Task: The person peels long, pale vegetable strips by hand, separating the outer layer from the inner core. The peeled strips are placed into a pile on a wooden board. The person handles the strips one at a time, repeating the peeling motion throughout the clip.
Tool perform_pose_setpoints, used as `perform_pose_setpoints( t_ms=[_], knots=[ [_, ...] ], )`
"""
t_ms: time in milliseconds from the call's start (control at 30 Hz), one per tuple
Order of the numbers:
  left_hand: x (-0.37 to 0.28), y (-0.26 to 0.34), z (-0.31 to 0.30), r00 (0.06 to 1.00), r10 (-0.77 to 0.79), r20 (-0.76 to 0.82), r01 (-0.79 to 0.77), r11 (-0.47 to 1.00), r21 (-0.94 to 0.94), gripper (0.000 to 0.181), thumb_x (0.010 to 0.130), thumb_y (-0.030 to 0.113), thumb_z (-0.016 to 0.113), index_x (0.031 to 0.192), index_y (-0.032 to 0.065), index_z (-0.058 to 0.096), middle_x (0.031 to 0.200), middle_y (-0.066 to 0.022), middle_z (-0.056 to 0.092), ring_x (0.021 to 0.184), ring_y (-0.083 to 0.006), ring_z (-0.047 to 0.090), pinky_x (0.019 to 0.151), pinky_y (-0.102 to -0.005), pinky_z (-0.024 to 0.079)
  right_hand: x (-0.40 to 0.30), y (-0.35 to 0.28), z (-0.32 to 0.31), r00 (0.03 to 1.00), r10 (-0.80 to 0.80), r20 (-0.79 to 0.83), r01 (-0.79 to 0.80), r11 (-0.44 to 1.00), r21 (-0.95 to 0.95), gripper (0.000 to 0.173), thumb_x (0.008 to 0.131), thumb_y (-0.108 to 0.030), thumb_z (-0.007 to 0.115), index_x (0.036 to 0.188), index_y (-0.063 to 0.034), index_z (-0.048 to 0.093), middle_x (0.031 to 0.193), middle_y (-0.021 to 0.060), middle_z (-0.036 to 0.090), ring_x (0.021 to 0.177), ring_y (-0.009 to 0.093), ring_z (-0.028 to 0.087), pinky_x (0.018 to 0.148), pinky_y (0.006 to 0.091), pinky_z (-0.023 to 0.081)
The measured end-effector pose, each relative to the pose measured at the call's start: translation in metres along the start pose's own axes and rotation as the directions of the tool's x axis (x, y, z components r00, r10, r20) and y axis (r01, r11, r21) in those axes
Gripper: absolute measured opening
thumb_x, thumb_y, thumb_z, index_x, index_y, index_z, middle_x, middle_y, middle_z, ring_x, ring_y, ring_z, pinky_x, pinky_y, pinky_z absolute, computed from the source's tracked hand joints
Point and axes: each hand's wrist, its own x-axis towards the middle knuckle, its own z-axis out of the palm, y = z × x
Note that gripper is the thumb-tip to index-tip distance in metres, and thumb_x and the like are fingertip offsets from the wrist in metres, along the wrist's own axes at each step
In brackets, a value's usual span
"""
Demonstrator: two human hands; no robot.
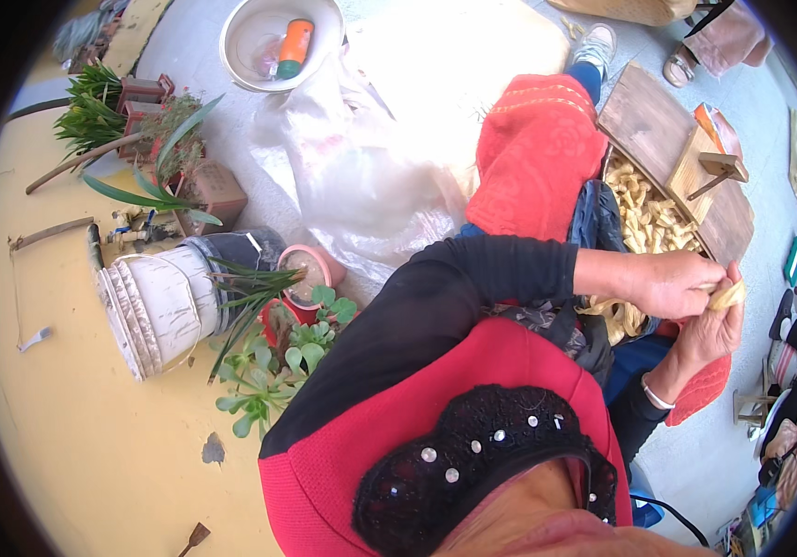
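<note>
Both hands meet at the right of the view, around one pale yellow folded strip (pixel 727 296), possibly dried husk. My left hand (pixel 670 284) is curled over with its fingertips pinching the strip. My right hand (pixel 708 331), with a pale bangle at the wrist, grips it from below between thumb and fingers. Its ends are partly hidden by the fingers. Beneath and beside the hands lies a heap of similar knotted yellow pieces (pixel 642 209), in a container lined with dark plastic (pixel 597 209). A wooden board (pixel 656 115) borders the heap on its far side.
A wooden block with a peg (pixel 722 167) stands on the board. Red cloth (pixel 534 157) covers my knee. White plastic sheeting (pixel 370 167), a white basin (pixel 231 49), potted plants (pixel 259 390) and a tipped bucket (pixel 161 306) lie leftward. Another person's shoe (pixel 680 66) is at top right.
</note>
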Motion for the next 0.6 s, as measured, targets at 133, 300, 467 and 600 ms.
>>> perform_pose_setpoints(
  t_ms=[133,300,467,600],
  knots=[
    [0.001,-0.024,0.001,0.999,0.014,-0.042,-0.018,0.995,-0.094,0.022,0.087,0.006,0.055,0.107,-0.0018,0.055,0.080,-0.0078,0.061,0.075,-0.0125,0.058,0.066,-0.0303,0.049,0.000,0.022,0.004,0.991,-0.132,0.021,0.133,0.983,-0.128,0.030,0.096,-0.005,0.058,0.124,0.0058,0.058,0.121,0.0148,0.064,0.102,0.018,0.063,0.089,0.0299,0.052],
    [-0.002,-0.044,0.008,0.982,-0.124,-0.143,0.105,0.986,-0.132,0.011,0.088,0.008,0.056,0.095,-0.0005,0.058,0.073,-0.0040,0.059,0.070,-0.0100,0.056,0.058,-0.0298,0.046,-0.001,0.013,0.005,0.993,-0.076,0.086,0.105,0.904,-0.414,0.026,0.098,-0.008,0.054,0.121,0.0023,0.060,0.115,0.0114,0.067,0.099,0.015,0.063,0.084,0.0272,0.051],
    [-0.021,-0.037,-0.014,0.990,0.126,-0.061,-0.034,0.639,0.769,0.007,0.081,0.009,0.059,0.084,0.0033,0.057,0.071,-0.0063,0.060,0.065,-0.0225,0.061,0.053,-0.0347,0.047,-0.014,0.030,-0.015,0.961,0.094,0.260,0.018,0.918,-0.397,0.017,0.098,-0.011,0.056,0.103,0.0036,0.064,0.091,0.0062,0.064,0.082,0.011,0.058,0.072,0.0252,0.046],
    [-0.033,-0.044,-0.022,0.878,0.472,0.081,-0.298,0.405,0.864,0.007,0.074,0.013,0.060,0.079,0.0096,0.057,0.071,-0.0040,0.054,0.066,-0.0221,0.060,0.052,-0.0357,0.047,-0.035,0.041,-0.014,0.827,0.389,0.405,-0.394,0.916,-0.075,0.026,0.099,-0.019,0.056,0.105,0.0043,0.063,0.097,0.0037,0.062,0.090,0.014,0.057,0.080,0.0279,0.046]
  ],
)
